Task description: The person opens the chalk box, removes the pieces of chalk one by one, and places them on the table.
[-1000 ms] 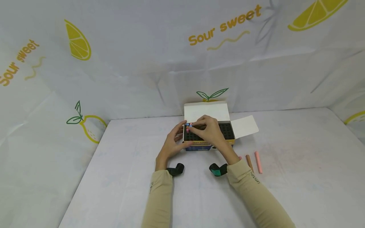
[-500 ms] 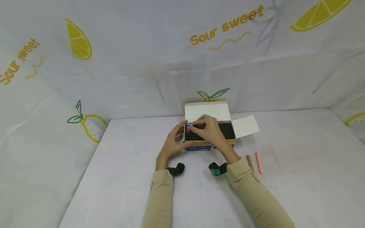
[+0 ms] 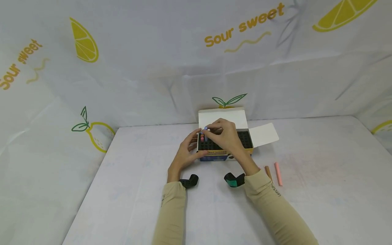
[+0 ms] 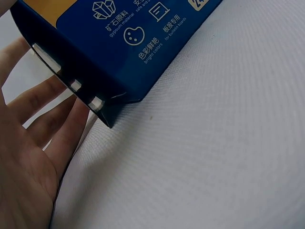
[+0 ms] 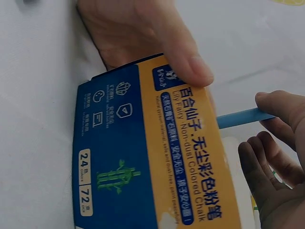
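We see the right hand (image 3: pixel 228 137) pinching a blue chalk (image 3: pixel 206 134) between thumb and fingertips, holding it upright over the left end of the open box (image 3: pixel 225 144). Its lower end seems to sit in one of the dark slots, though the fingers hide the spot from the head view. In the right wrist view the chalk (image 5: pixel 240 118) shows only as a short length running from the box's edge to the fingers (image 5: pixel 279 107); its far end is covered by them.

The left hand (image 3: pixel 185 153) steadies the box from the side away from the pinch. Its thumb (image 5: pixel 188 57) is curled over the yellow front face, and straight fingers (image 4: pixel 45 102) lie against the blue end wall. Most of the palm is cut off in the left wrist view.

Just beside the blue chalk, one or two pinkish sticks (image 3: pixel 202 137) stand in the slots; we cannot count them surely. Well to the right of the grip, on the table (image 3: pixel 321 190), lie a brown chalk (image 3: pixel 268 173), partly hidden behind the sleeve, and a pink chalk (image 3: pixel 278 173).
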The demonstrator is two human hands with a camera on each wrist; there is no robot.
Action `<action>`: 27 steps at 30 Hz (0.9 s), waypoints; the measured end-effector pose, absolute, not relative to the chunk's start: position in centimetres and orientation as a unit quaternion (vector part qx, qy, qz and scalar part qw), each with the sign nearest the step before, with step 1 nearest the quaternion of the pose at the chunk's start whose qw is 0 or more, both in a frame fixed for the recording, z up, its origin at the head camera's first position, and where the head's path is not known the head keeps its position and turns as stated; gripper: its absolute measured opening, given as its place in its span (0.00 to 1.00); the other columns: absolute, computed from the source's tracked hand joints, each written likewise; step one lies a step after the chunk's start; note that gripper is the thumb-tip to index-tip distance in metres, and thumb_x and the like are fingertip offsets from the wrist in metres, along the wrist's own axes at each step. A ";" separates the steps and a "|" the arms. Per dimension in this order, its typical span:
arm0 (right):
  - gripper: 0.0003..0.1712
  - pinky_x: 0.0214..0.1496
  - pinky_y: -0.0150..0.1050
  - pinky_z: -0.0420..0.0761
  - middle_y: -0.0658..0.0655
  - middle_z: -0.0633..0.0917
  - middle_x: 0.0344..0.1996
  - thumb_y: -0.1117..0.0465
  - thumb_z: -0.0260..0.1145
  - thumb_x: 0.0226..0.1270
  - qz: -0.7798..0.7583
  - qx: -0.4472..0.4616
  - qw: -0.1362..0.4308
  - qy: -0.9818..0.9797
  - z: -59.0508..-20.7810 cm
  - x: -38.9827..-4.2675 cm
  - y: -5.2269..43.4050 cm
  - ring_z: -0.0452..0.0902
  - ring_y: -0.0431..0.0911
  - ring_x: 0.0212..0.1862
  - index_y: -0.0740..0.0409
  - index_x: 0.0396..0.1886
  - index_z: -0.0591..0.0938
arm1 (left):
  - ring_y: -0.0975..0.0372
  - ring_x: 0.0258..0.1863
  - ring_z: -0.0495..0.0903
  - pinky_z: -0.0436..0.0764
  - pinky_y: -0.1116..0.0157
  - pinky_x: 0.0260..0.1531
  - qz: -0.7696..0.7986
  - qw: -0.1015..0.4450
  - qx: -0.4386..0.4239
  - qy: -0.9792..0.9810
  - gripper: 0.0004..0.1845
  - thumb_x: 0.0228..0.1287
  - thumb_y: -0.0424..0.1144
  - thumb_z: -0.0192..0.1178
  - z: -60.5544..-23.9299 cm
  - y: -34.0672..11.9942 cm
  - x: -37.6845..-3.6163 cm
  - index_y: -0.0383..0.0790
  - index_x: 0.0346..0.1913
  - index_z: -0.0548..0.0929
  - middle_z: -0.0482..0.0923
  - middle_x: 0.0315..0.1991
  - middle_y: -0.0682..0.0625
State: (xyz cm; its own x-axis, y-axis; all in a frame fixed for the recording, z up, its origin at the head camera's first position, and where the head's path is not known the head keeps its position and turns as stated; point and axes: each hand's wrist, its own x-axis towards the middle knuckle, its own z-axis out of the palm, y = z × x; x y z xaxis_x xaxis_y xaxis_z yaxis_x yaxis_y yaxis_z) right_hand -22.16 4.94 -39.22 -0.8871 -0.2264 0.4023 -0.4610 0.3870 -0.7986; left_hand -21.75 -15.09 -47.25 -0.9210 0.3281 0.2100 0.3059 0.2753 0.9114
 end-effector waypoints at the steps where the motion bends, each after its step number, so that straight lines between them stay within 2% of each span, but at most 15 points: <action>1: 0.13 0.45 0.46 0.91 0.64 0.86 0.38 0.63 0.75 0.64 0.516 0.206 0.114 -0.824 -39.1 -22.1 5.0 0.87 0.55 0.40 0.68 0.44 0.90 | 0.52 0.68 0.75 0.76 0.49 0.70 0.568 0.010 0.198 0.799 0.48 0.56 0.62 0.73 -47.3 -15.1 -21.8 0.66 0.78 0.63 0.74 0.66 0.44; 12: 0.13 0.50 0.49 0.90 0.64 0.86 0.40 0.63 0.75 0.64 0.531 0.193 0.112 -0.817 -37.5 -21.2 5.6 0.86 0.55 0.43 0.67 0.44 0.90 | 0.51 0.68 0.74 0.76 0.49 0.71 0.570 0.013 0.197 0.797 0.49 0.55 0.63 0.74 -47.2 -15.1 -21.7 0.63 0.78 0.63 0.74 0.66 0.44; 15: 0.12 0.50 0.50 0.90 0.65 0.86 0.39 0.64 0.75 0.63 0.531 0.198 0.124 -0.815 -37.2 -20.8 6.0 0.86 0.56 0.42 0.68 0.43 0.90 | 0.51 0.68 0.74 0.76 0.48 0.71 0.572 0.015 0.197 0.796 0.47 0.56 0.58 0.74 -47.2 -15.1 -21.8 0.63 0.78 0.63 0.75 0.66 0.44; 18: 0.12 0.48 0.50 0.90 0.64 0.86 0.39 0.64 0.76 0.62 0.522 0.199 0.133 -0.819 -36.9 -20.3 6.5 0.86 0.55 0.40 0.67 0.42 0.91 | 0.49 0.69 0.74 0.75 0.48 0.72 0.573 0.020 0.195 0.795 0.47 0.59 0.49 0.75 -47.0 -15.0 -21.7 0.59 0.79 0.63 0.74 0.67 0.41; 20: 0.12 0.48 0.50 0.90 0.63 0.86 0.38 0.64 0.77 0.61 0.519 0.201 0.138 -0.819 -36.8 -20.0 6.8 0.87 0.55 0.40 0.67 0.42 0.91 | 0.50 0.69 0.74 0.75 0.48 0.72 0.572 0.019 0.196 0.796 0.46 0.59 0.48 0.75 -47.0 -15.0 -21.7 0.61 0.79 0.63 0.74 0.67 0.42; 22: 0.11 0.47 0.47 0.90 0.63 0.86 0.38 0.65 0.77 0.61 0.520 0.201 0.136 -0.819 -36.6 -19.6 7.1 0.87 0.54 0.39 0.67 0.41 0.91 | 0.50 0.69 0.74 0.75 0.49 0.72 0.570 0.019 0.197 0.797 0.47 0.59 0.50 0.75 -47.0 -15.0 -21.7 0.62 0.78 0.62 0.74 0.67 0.42; 25: 0.10 0.44 0.37 0.88 0.62 0.86 0.37 0.65 0.77 0.61 0.517 0.204 0.138 -0.820 -36.5 -19.1 7.7 0.86 0.52 0.39 0.67 0.40 0.91 | 0.53 0.68 0.74 0.75 0.50 0.71 0.567 0.013 0.200 0.799 0.47 0.57 0.58 0.74 -47.4 -15.1 -21.9 0.67 0.77 0.62 0.74 0.66 0.46; 27: 0.09 0.40 0.31 0.84 0.60 0.86 0.37 0.64 0.77 0.61 0.510 0.204 0.139 -0.824 -36.4 -18.8 8.1 0.85 0.50 0.38 0.65 0.39 0.91 | 0.52 0.68 0.74 0.75 0.49 0.71 0.567 0.012 0.200 0.799 0.47 0.56 0.60 0.74 -47.4 -15.1 -21.9 0.67 0.78 0.62 0.74 0.66 0.45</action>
State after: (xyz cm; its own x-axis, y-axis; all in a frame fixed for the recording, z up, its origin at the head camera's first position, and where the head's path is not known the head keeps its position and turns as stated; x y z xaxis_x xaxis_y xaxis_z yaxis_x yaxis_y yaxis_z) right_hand -18.83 8.09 -36.43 -0.8781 -0.1945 0.4372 -0.4780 0.3956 -0.7842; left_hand -21.91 -15.12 -47.41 -0.9196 0.3332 0.2079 0.3062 0.2767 0.9109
